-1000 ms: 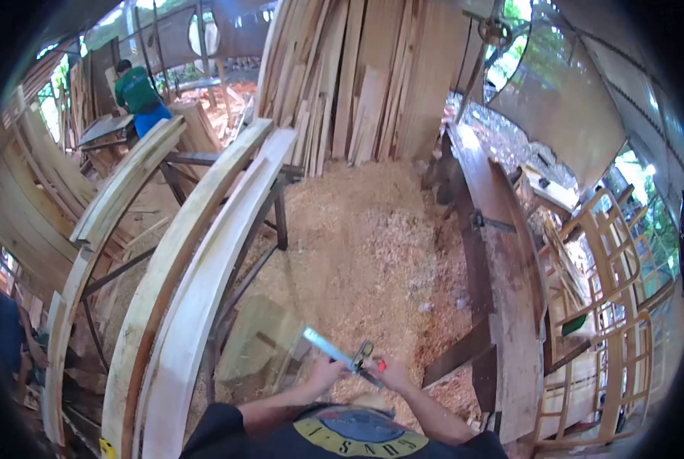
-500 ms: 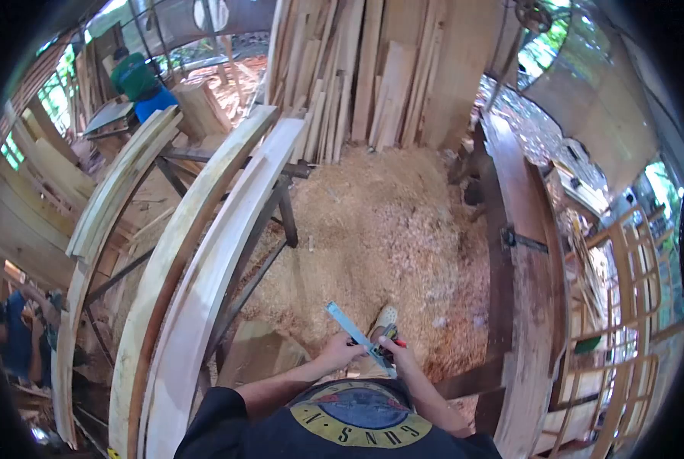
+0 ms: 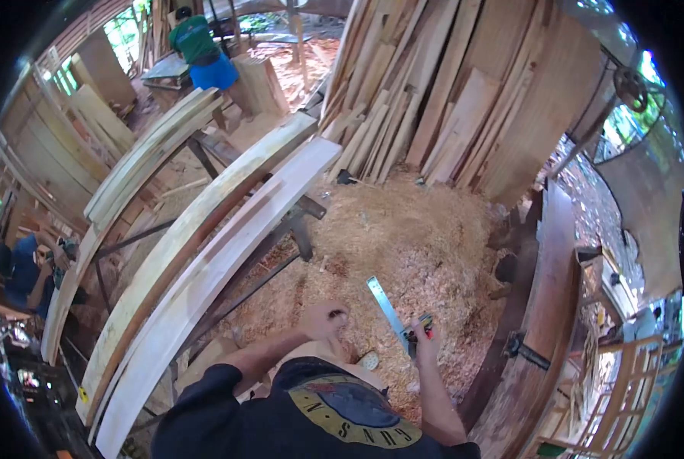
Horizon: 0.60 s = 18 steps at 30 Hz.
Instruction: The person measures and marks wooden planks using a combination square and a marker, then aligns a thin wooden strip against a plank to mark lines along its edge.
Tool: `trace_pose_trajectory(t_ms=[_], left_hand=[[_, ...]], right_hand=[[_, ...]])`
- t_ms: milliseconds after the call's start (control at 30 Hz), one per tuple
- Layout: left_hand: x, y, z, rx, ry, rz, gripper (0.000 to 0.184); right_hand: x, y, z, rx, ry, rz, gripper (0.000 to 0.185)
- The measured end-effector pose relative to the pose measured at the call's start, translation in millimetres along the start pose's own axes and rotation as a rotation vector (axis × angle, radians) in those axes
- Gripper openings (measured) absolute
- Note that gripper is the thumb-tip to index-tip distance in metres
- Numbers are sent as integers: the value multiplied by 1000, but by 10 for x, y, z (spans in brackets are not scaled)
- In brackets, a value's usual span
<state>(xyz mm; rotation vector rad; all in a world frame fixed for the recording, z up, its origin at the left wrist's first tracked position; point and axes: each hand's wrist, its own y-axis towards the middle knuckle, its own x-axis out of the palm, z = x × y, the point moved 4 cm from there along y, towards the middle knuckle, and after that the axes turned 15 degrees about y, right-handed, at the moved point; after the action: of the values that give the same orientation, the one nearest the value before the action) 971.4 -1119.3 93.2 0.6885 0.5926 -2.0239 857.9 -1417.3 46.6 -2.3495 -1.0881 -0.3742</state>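
Note:
My right hand is closed around the dark handle end of a metal square, whose pale blade points up and to the left. A small dark tool with red and yellow parts is held in the same hand, against the square. My left hand is off the square, to its left, with fingers curled; what it holds, if anything, I cannot make out. A pale curved plank lies on supports to the left of my left hand.
Another curved beam lies farther left. Boards lean upright ahead. A long brown timber with a clamp stands right. One person is at the back left, another at the left edge.
My left hand has let go of the square and moved left. My right hand has moved right with the square and the small tool. The view has turned toward the left.

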Motion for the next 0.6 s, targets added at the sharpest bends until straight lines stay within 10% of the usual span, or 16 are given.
trace_pose_trajectory(t_ms=[367,600], left_hand=[[-1967,1826,-1266,-254,-9,576,14],[-2628,3874,-2256,-73,202,767,17]], right_hand=[[1528,2214,-2,-97,-271,-191,16],[3194,3685,564,-195,-583,-221,35]])
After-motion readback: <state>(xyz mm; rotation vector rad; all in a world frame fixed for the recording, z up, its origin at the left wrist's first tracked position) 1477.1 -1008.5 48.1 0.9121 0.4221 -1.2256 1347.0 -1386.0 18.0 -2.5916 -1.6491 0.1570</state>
